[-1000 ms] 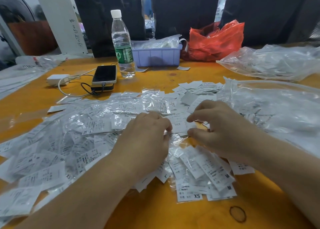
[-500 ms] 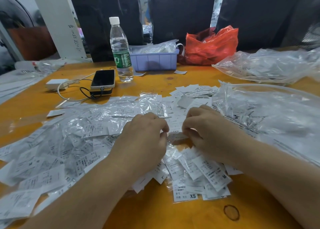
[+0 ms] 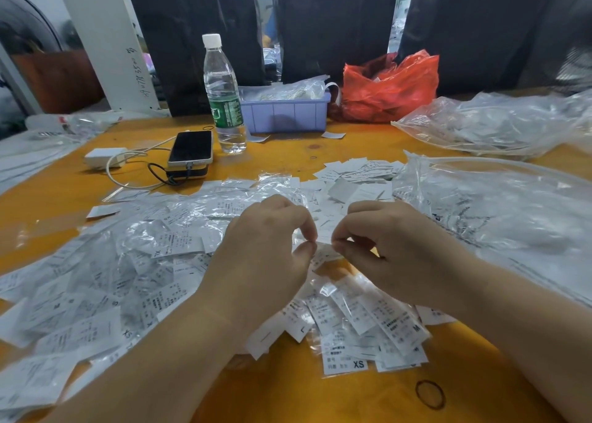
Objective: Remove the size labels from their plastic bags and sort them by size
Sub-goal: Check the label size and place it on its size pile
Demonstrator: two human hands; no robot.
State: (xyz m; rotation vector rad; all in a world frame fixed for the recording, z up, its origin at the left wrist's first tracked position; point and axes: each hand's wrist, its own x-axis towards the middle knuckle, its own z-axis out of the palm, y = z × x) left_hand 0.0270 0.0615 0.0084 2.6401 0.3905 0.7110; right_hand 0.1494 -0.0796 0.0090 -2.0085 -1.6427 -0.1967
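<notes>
At the centre of the frame the left hand (image 3: pixel 266 249) and the right hand (image 3: pixel 387 249) face each other, each with thumb and forefinger pinched narrow on an edge of one small clear label bag (image 3: pixel 323 251) held just above the heap; what size it holds cannot be read. The step in hand looks like opening that bag, and it would go best by pulling the two film edges apart gently at the mouth, so the labels slide out together rather than scatter. The pile of bagged size labels (image 3: pixel 134 268) spreads over the left and lower middle of the orange bench (image 3: pixel 288 390), with XS and M packs at the lower centre. Loose labels (image 3: pixel 358 174) lie above the hands, likely a sorted stack. Open bench shows along the lower edge, by a rubber band (image 3: pixel 430 394), and above the heap near the water bottle (image 3: pixel 224 95); a large plastic bag (image 3: pixel 499 211) crowds the right side.
</notes>
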